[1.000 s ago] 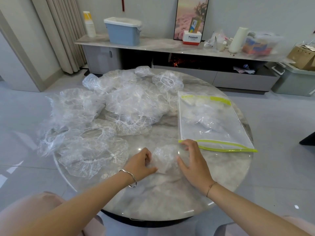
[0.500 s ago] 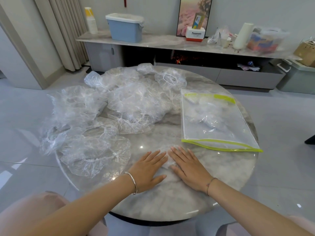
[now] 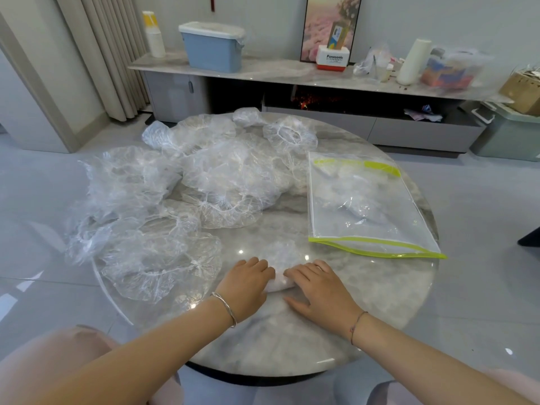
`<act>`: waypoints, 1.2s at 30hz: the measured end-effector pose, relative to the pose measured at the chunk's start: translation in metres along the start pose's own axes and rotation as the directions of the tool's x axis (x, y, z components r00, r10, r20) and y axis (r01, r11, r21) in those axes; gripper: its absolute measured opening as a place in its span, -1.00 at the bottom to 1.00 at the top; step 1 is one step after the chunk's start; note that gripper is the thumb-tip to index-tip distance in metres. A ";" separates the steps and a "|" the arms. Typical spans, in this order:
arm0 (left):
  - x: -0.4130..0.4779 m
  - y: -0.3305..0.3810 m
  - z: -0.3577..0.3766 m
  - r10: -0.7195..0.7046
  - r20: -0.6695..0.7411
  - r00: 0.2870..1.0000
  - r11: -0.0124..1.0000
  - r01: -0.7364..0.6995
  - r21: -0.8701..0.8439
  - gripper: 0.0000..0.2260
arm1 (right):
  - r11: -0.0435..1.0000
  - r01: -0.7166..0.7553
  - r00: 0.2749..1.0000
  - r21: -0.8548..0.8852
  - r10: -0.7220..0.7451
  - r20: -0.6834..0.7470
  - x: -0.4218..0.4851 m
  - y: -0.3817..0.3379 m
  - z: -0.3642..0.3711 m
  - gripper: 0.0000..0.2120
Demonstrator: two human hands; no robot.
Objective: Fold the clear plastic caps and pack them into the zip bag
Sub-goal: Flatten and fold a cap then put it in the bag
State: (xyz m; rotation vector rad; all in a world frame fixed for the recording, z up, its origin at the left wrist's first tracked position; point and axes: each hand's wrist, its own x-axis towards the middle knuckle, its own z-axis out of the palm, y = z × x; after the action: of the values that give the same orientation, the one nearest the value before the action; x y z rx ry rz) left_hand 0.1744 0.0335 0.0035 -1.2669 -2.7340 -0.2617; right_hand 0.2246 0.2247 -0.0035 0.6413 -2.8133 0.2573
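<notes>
Head view: my left hand and right hand pinch a crumpled clear plastic cap on the round marble table, near the yellow-edged clear zip bag; loose caps lie heaped left.

head cam: on your head | faces forward and down at the bench | close, arm's reach | far wall at 12 o'clock | single view
</notes>
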 end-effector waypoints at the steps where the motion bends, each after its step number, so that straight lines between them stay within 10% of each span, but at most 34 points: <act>1: -0.001 0.001 -0.003 0.017 -0.021 1.000 0.999 -0.018 -0.029 -0.66 | 1.000 -0.012 1.000 0.022 0.012 -0.005 0.000 0.001 -0.001 -0.72; 6: -0.007 0.002 -0.005 0.098 -0.020 0.995 0.963 -0.099 -0.252 -0.72 | 0.993 -0.078 0.997 0.093 0.076 0.019 -0.002 0.001 0.001 -0.77; 19: 0.001 -0.006 0.002 -0.311 0.028 0.950 0.904 0.305 -0.300 -0.63 | 0.849 -0.356 0.923 0.391 0.384 0.005 -0.005 0.010 0.002 -0.52; 23: 0.001 -0.004 0.003 -0.380 0.085 0.921 0.864 0.386 -0.324 -0.81 | 0.749 -0.465 0.856 0.471 0.516 0.025 -0.003 0.012 0.002 -0.76; 32: 0.013 -0.011 -0.003 -0.411 0.263 0.873 0.785 0.485 -0.384 -0.59 | 0.784 -0.508 0.857 0.358 0.416 0.305 0.016 0.016 -0.008 -0.83; 36: 0.025 -0.018 -0.010 -0.379 0.238 0.894 0.671 0.442 -0.595 -0.82 | 0.537 -0.591 0.798 0.602 0.496 0.342 0.015 0.018 -0.017 -0.76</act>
State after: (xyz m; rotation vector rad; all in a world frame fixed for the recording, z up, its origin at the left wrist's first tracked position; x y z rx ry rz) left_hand 0.1450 0.0388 0.0162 -0.7053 -3.1032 -1.3114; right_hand 0.2065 0.2388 0.0144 -0.1865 -2.9045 1.4895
